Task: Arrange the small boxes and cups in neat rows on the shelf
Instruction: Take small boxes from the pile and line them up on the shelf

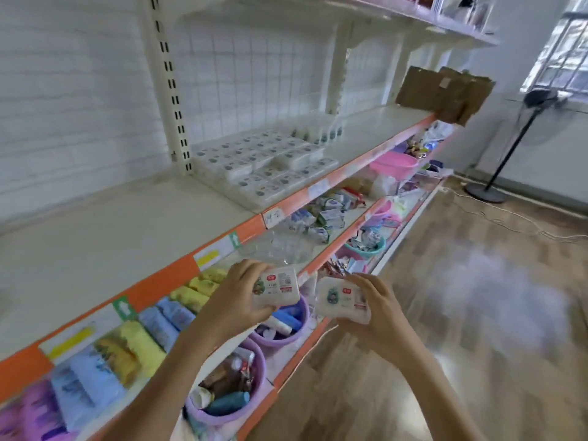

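My left hand (237,297) grips a small white box (280,286) with a red label, held in front of the lower shelves. My right hand (378,308) grips a second white box (339,299) of the same kind, close beside the first. On the white shelf (127,237) with the orange edge, several matching small boxes (264,163) lie in rows, some stacked. Behind them stands a row of white cups (318,133) near the back grid.
A flattened cardboard box (445,90) sits at the shelf's far right end. Lower shelves hold clear cups (280,246), folded cloths (152,332), purple baskets (222,402) and a pink basin (394,163). A fan stand (486,192) is on the wooden floor to the right.
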Demonstrator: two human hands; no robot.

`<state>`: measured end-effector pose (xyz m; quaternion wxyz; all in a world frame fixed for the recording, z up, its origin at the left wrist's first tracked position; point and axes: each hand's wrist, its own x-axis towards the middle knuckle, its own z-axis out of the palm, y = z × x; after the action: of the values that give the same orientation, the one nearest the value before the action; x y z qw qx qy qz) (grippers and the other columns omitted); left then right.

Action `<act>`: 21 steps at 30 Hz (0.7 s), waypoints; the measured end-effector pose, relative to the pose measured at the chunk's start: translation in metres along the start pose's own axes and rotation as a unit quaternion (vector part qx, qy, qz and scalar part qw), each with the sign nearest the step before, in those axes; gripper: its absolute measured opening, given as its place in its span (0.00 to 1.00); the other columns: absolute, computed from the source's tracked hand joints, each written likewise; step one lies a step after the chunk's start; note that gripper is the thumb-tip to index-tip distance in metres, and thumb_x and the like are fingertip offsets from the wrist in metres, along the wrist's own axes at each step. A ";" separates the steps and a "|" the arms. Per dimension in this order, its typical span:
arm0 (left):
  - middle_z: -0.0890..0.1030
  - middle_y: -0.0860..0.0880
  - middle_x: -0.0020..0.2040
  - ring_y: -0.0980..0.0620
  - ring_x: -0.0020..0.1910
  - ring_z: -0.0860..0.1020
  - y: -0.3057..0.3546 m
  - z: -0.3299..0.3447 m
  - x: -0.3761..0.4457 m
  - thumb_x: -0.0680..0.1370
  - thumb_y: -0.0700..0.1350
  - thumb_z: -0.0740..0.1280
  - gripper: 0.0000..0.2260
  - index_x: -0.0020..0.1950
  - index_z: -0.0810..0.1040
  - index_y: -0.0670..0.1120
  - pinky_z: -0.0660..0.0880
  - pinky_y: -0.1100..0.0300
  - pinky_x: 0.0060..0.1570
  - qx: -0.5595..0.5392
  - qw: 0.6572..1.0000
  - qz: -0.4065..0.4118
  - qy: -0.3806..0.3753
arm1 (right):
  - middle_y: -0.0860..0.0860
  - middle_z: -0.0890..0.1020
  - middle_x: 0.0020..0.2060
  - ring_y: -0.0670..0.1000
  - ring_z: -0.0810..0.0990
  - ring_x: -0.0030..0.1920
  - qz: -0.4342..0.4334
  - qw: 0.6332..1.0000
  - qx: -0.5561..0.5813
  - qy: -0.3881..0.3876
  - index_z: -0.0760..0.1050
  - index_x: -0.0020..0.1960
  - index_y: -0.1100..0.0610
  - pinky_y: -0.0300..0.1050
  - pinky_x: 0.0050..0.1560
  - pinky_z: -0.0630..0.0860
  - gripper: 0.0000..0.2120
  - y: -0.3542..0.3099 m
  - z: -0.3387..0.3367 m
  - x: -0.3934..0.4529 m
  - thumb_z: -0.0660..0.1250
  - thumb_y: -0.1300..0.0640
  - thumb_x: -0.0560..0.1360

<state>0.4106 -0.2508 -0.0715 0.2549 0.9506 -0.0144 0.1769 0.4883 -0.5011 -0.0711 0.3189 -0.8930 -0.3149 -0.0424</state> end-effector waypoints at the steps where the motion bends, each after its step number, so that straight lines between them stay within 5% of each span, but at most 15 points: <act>1: 0.69 0.51 0.60 0.57 0.59 0.64 0.007 0.009 0.007 0.67 0.51 0.71 0.29 0.66 0.68 0.45 0.60 0.70 0.56 -0.005 1.000 0.001 -0.012 | 0.51 0.68 0.63 0.51 0.65 0.64 0.007 1.000 -0.003 0.009 0.67 0.68 0.54 0.42 0.61 0.67 0.35 0.011 -0.007 -0.003 0.77 0.55 0.64; 8: 0.67 0.54 0.58 0.58 0.58 0.65 0.022 0.036 0.058 0.68 0.50 0.73 0.28 0.66 0.67 0.48 0.66 0.71 0.54 -0.030 0.999 0.014 -0.025 | 0.47 0.65 0.58 0.51 0.70 0.60 0.032 0.999 0.002 0.034 0.69 0.66 0.53 0.36 0.53 0.73 0.34 0.063 -0.022 0.015 0.78 0.57 0.63; 11: 0.66 0.56 0.57 0.61 0.57 0.64 0.014 0.036 0.086 0.64 0.59 0.66 0.31 0.65 0.68 0.49 0.65 0.73 0.53 -0.038 0.999 0.012 -0.005 | 0.44 0.62 0.58 0.48 0.69 0.61 0.036 0.999 0.017 0.011 0.67 0.67 0.51 0.39 0.54 0.77 0.33 0.076 -0.018 0.041 0.76 0.56 0.65; 16: 0.65 0.57 0.58 0.65 0.58 0.60 -0.015 0.031 0.144 0.65 0.58 0.68 0.31 0.66 0.68 0.49 0.54 0.82 0.54 -0.034 0.998 -0.006 0.049 | 0.41 0.61 0.60 0.45 0.66 0.63 -0.012 1.000 0.013 -0.015 0.64 0.69 0.48 0.37 0.59 0.73 0.33 0.090 -0.018 0.118 0.74 0.50 0.67; 19: 0.65 0.58 0.60 0.66 0.60 0.61 -0.034 0.018 0.175 0.64 0.62 0.64 0.33 0.66 0.68 0.50 0.56 0.80 0.56 -0.023 0.996 -0.037 0.081 | 0.39 0.61 0.60 0.41 0.64 0.60 -0.066 0.997 0.002 -0.042 0.63 0.71 0.48 0.23 0.55 0.65 0.34 0.087 -0.026 0.178 0.72 0.47 0.69; 21: 0.65 0.59 0.60 0.66 0.61 0.61 -0.047 0.006 0.191 0.64 0.65 0.61 0.33 0.66 0.68 0.51 0.57 0.75 0.58 -0.008 0.992 -0.053 0.111 | 0.41 0.63 0.63 0.42 0.65 0.61 -0.107 0.993 -0.013 -0.050 0.61 0.71 0.49 0.25 0.56 0.64 0.34 0.083 -0.027 0.219 0.70 0.46 0.70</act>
<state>0.5974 -0.2008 -0.0330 0.2715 0.9225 0.0626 0.2671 0.7155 -0.4494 -0.0339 0.2849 -0.8591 -0.4238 -0.0351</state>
